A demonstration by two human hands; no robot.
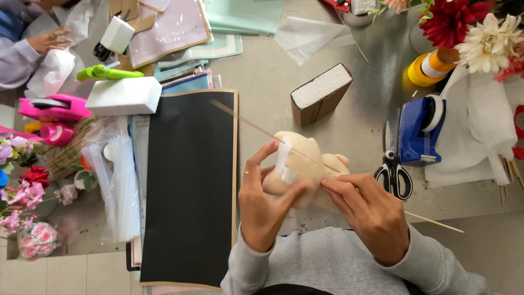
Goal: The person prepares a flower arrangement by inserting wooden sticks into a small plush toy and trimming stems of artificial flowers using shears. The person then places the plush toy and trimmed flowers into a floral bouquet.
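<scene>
The left hand [262, 202] grips a soft tan toy [303, 166] over the table [262, 71] and presses clear tape [284, 158] on it, while the right hand [368, 210] pinches the toy against a thin stick [245, 121]. The tape could wrinkle or the stick could slip if the fingers loosen. The scissors [396, 177] lie near the right hand.

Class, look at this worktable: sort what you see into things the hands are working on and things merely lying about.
In use: left hand and right hand holding a beige plush toy, a thin wooden stick laid across it, a strip of clear tape on it.

Lying about: scissors, blue tape dispenser, black sheet, foam block, brown box.
</scene>
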